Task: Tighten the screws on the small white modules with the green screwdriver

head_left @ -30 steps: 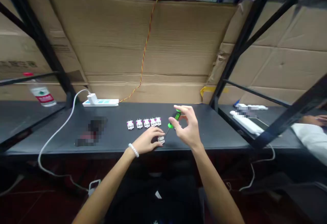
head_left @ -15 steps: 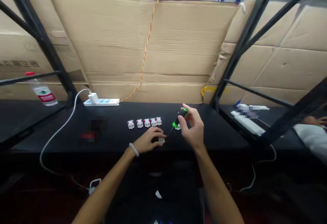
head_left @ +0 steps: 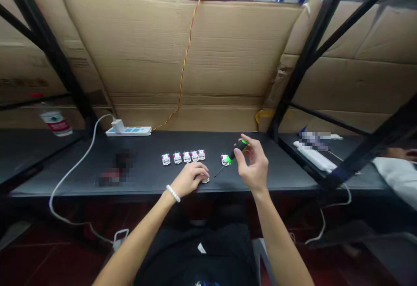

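Several small white connectors with purple marks (head_left: 186, 157) stand in a row on the black bench top (head_left: 146, 186). My left hand (head_left: 190, 180), a white beaded bracelet at its wrist, is curled over another white connector (head_left: 205, 181) near the bench's front edge, hiding most of it. My right hand (head_left: 253, 160) pinches a green-and-black precision screwdriver (head_left: 236, 151) above the bench. Its thin shaft (head_left: 220, 171) slants down and left, its tip clear of the surface. A further white connector (head_left: 224, 160) sits just left of the handle.
A white power strip (head_left: 128, 131) with a plugged-in charger and white cable lies at the back left. A pixelated object (head_left: 116, 168) sits left of the row. Cardboard sheets and black shelf posts surround the bench. A person's hand and white sleeve (head_left: 397, 168) show at far right.
My right hand has moved right with the screwdriver, uncovering the connector beneath it. My left hand has shifted slightly left and still covers the front connector.
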Motion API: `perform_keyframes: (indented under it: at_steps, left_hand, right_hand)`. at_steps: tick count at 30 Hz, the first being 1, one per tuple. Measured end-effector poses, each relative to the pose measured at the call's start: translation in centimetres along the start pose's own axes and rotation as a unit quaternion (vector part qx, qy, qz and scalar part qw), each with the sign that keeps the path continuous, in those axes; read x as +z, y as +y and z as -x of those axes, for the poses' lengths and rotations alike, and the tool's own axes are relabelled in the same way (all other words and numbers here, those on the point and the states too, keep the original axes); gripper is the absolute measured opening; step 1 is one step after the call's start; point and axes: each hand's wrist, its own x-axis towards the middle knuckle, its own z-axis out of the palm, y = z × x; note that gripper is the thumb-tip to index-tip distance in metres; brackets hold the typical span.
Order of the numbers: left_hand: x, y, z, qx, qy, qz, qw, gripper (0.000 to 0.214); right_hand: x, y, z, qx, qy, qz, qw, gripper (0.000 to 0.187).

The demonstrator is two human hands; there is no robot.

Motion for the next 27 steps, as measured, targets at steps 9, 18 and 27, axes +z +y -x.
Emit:
perform_keyframes:
  at_steps: [9,18,27]
  left_hand:
    - [-0.2,0.7,0.1,0.004,-0.037,-0.077,0.996,0.020]
    - [-0.6,1.3,0.0,0.012,-0.062,-0.194,0.979,0.019]
    - [-0.7,0.9,0.4,0.026,-0.060,-0.271,0.960,0.017]
  right_hand:
    - [-1.3,0.1,-0.6,0.001,0.032,-0.007,0.999,0.041]
    - [-1.9,0.0,-0.9,-0.012,0.041,0.003,0.999,0.040]
    - [-2.1,-0.2,-1.0,-0.012,0.042,0.003,0.999,0.039]
